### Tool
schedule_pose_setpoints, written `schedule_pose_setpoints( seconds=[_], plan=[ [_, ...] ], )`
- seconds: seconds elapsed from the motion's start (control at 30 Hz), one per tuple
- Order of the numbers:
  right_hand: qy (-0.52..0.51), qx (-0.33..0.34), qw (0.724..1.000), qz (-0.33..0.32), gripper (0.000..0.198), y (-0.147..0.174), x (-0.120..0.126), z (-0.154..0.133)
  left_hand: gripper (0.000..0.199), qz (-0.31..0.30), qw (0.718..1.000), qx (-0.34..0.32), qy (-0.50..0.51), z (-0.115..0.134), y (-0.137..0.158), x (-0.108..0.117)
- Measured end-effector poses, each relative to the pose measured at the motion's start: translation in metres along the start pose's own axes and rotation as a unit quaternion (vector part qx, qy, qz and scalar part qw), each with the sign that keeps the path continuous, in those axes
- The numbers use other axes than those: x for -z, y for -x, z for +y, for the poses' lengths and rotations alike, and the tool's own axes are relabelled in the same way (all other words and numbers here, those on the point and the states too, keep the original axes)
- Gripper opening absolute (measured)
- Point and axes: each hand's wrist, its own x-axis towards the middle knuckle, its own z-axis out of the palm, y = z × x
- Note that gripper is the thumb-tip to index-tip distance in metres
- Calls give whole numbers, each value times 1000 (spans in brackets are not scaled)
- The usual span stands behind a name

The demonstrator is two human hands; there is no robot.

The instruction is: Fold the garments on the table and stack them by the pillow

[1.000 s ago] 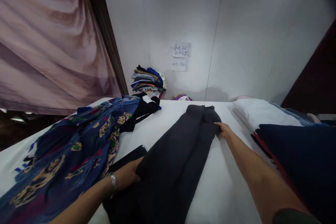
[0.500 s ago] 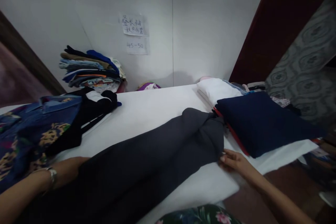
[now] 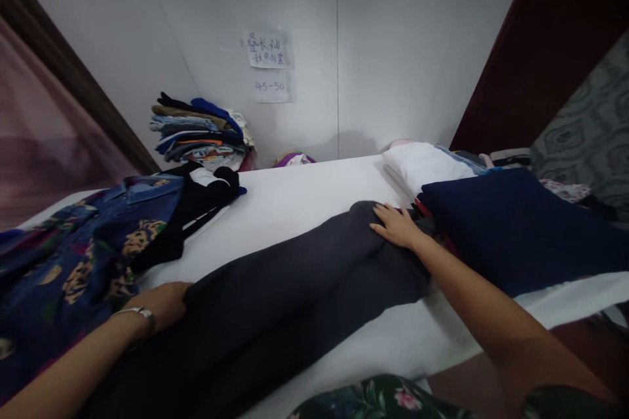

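A long dark grey garment (image 3: pixel 295 281) lies stretched diagonally over the white table (image 3: pixel 299 200); its exact kind is unclear. At its left edge my left hand (image 3: pixel 167 306), with a silver bracelet at the wrist, is closed on the cloth, its fingertips hidden by the fabric. My right hand (image 3: pixel 396 226) rests flat on the garment's far right end, fingers spread. Just right of that hand lies a folded navy garment (image 3: pixel 521 229) on a pile.
A floral denim jacket (image 3: pixel 93 255) and black clothing (image 3: pixel 171 232) lie on the left. Behind them rises a stack of folded clothes (image 3: pixel 196 131). White folded cloth (image 3: pixel 427 167) sits at the back right. Handwritten paper signs (image 3: pixel 270 65) hang on the wall.
My right hand has left the garment's near right corner and moved up onto its far right end, fingers now spread. My left hand keeps its hold. The whole view has shifted slightly.
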Motion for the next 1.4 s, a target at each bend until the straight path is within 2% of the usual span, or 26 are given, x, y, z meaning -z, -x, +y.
schedule_pose_setpoints(
  seconds=[0.03,0.07,0.1,0.2,0.27,0.37,0.47,0.6,0.73,0.83,0.93,1.0,1.1,1.23,1.4],
  plan=[
    [7,-28,999,-43,55,1,-13,10,31,-18,1000,0,-4,2,2,0],
    [12,-45,997,-56,55,5,-25,20,33,-46,999,-4,-10,4,3,0],
    [14,-54,997,-59,56,9,-33,27,35,-71,997,-8,-18,6,3,1],
    [13,-53,998,-30,57,21,-44,36,42,-79,996,-7,-45,6,2,-1],
    [7,-46,999,-18,57,24,-44,34,48,-62,995,-14,-74,4,1,-2],
    [-10,-40,999,-1,55,23,-44,31,66,1,994,-44,-104,4,0,-1],
    [-36,-42,998,11,52,21,-43,32,80,59,990,-116,-52,22,-1,1],
    [-114,-78,990,10,48,8,-25,33,65,88,968,-230,49,73,-10,-4],
    [-161,-96,982,34,49,-24,0,21,63,66,967,-233,77,124,-24,-13],
    [-161,-84,983,12,52,-53,4,7,57,85,966,-230,79,149,-32,-14],
    [-153,-72,986,-11,50,-73,0,-3,48,105,964,-227,95,159,-32,-8],
    [-144,-63,987,-16,42,-75,-1,-5,43,82,965,-225,105,160,-29,-3],
    [-127,-49,991,-17,36,-64,-2,1,45,37,965,-233,112,157,-25,0],
    [-73,-49,996,-31,33,-43,-11,5,44,2,964,-247,103,157,-28,-7],
    [-9,-43,998,-41,34,-37,-25,-2,44,30,980,-198,1,163,-33,-19]
  ],
)
